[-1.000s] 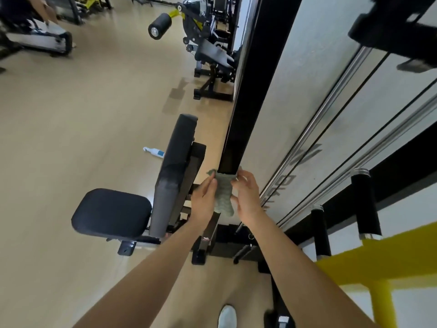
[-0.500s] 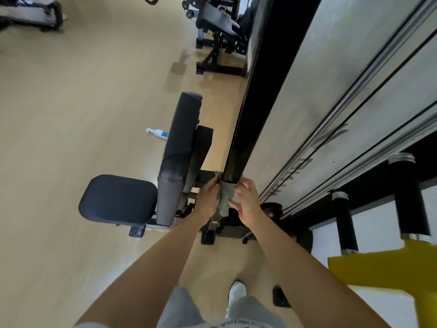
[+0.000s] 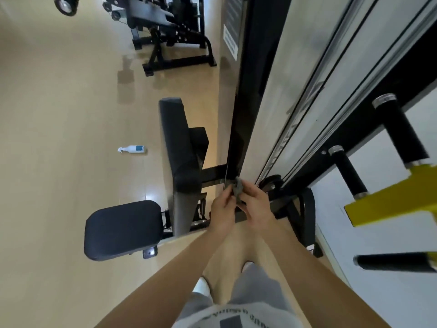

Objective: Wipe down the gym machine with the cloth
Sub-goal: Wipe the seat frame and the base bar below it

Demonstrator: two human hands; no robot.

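A small grey cloth (image 3: 238, 188) is bunched around the foot of the machine's tall black upright post (image 3: 250, 91). My left hand (image 3: 222, 210) grips the cloth from the left and my right hand (image 3: 256, 204) grips it from the right, both low near the machine's base frame. The padded black seat (image 3: 123, 229) and upright backrest (image 3: 178, 152) of the machine stand just left of my hands. Most of the cloth is hidden between my fingers.
A white spray bottle (image 3: 132, 149) lies on the wooden floor left of the backrest. Black foam-grip handles (image 3: 347, 171) on a yellow bar (image 3: 387, 202) jut out at the right. Another black machine (image 3: 170, 41) stands further back. My legs and a white shoe (image 3: 201, 288) are below.
Both hands have slid the cloth down the black post from about mid-height to its foot, and my view has tipped further downward.
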